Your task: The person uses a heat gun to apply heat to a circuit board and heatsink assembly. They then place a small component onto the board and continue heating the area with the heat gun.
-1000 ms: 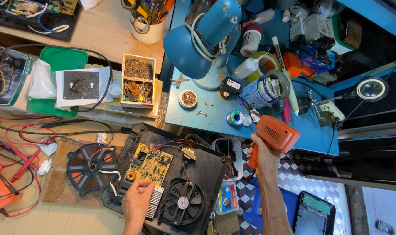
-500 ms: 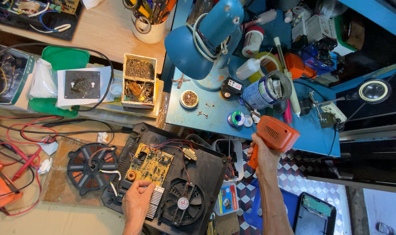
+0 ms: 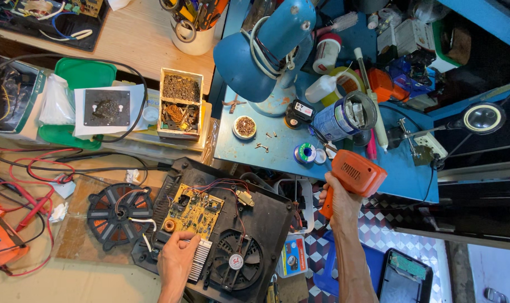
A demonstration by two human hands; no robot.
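Note:
My right hand [image 3: 338, 203] grips the handle of an orange soldering gun [image 3: 353, 175], held up beside the blue shelf [image 3: 249, 150]. My left hand [image 3: 176, 259] rests on the near edge of a yellow circuit board [image 3: 195, 212] inside an opened black appliance case [image 3: 266, 224]. Its fingers touch the board by a copper coil and a ribbed heat sink [image 3: 197, 267]. A black fan [image 3: 236, 260] sits in the case next to the heat sink. Red wires run across the board.
A round copper induction coil [image 3: 116, 214] lies left of the case, joined by wires. A blue desk lamp [image 3: 266, 50], solder spool [image 3: 305, 152], blue can [image 3: 344, 116] and small parts box [image 3: 180, 104] crowd the bench. Red leads [image 3: 30, 191] trail to an orange meter at the left.
None of note: both hands stay where they were, the soldering gun barely shifting.

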